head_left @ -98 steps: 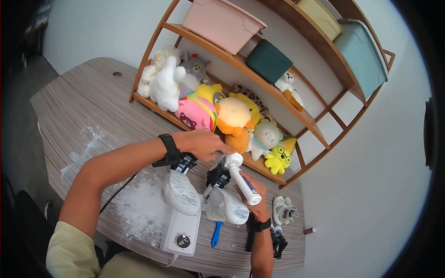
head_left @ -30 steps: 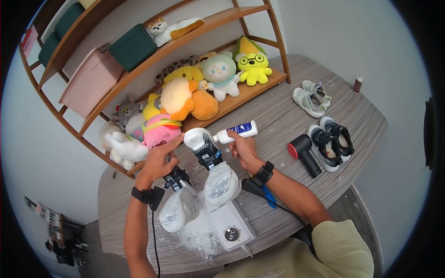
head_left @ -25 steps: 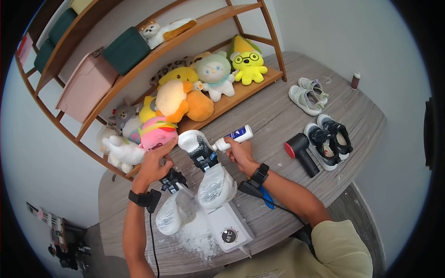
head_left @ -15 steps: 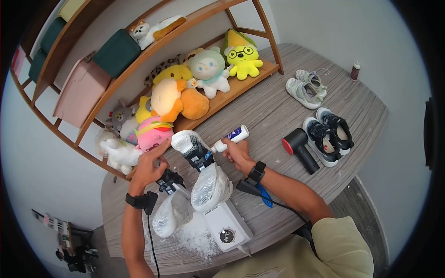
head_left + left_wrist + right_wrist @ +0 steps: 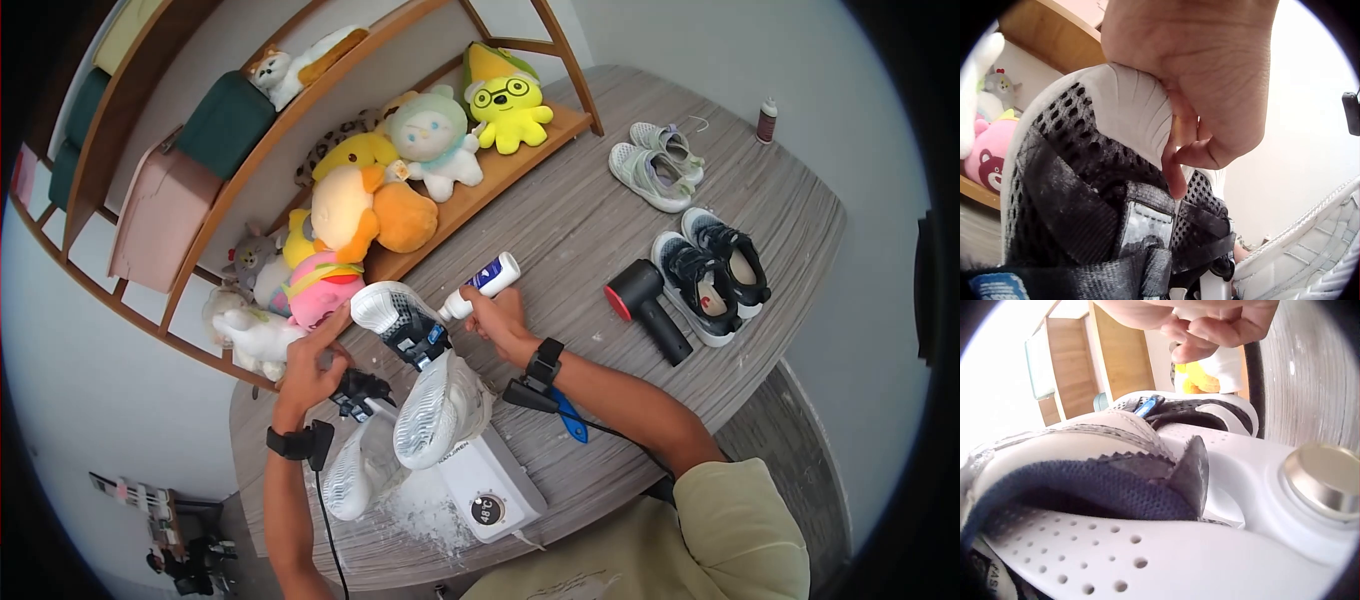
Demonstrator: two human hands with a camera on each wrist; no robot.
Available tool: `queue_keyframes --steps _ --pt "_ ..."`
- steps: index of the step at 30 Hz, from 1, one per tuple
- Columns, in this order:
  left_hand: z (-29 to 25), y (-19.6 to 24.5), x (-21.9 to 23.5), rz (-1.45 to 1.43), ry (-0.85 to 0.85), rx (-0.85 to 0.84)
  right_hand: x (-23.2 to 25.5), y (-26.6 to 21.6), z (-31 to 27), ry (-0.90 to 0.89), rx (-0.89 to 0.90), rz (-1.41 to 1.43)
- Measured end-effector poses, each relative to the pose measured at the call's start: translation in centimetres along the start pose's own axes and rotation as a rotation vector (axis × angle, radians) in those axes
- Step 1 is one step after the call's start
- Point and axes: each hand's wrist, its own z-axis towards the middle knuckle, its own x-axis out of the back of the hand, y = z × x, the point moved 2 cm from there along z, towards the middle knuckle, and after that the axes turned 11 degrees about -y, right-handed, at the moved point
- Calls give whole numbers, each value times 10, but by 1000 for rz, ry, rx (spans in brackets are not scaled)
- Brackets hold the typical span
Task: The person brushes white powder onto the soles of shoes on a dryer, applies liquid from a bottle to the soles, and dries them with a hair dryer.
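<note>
In the head view my right hand (image 5: 500, 318) grips a white squeeze bottle (image 5: 485, 285) with a blue label, tilted, its nozzle close to the right edge of a black mesh shoe's white toe (image 5: 385, 305). My left hand (image 5: 312, 365) reaches to that toe from the left with its index finger outstretched. Below it another black shoe (image 5: 358, 395) is partly hidden. The left wrist view has the palm over the nearer black shoe's toe cap (image 5: 1132, 109), other fingers bent beside it. Several shoes, including a white one (image 5: 435, 410), sit on a white shoe dryer (image 5: 490, 485) reading 48°C.
White powdery residue (image 5: 425, 510) lies on the wood-grain table. A blue-handled brush (image 5: 572, 420) is near the right forearm. Farther right are a black hair dryer (image 5: 650, 310), black sneakers (image 5: 705, 275), pale sneakers (image 5: 655, 165) and a small bottle (image 5: 767, 120). A plush-toy shelf (image 5: 480, 200) stands behind.
The head view has turned since the oldest frame. The bottle has swung from the near side of the toe to its right side. Over the last second both hands have kept their places at the shoe.
</note>
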Motion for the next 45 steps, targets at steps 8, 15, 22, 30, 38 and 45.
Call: queue_keyframes --steps 8,15,22,30,38,45 --pt "1 -1 -2 -9 12 -18 2 5 0 26 -49 -28" --pt "0 2 2 -27 -19 28 -4 -8 -13 -4 -33 -12" --pt "0 -2 2 -35 -44 33 -15 -26 -19 -94 98 127" --pt "0 5 2 -4 -31 -21 -22 -40 -26 -259 199 173" --pt "0 8 3 -32 -31 20 -34 -47 -39 -477 349 -51" --pt "0 4 4 2 -39 22 -34 -63 -46 -577 911 -475"
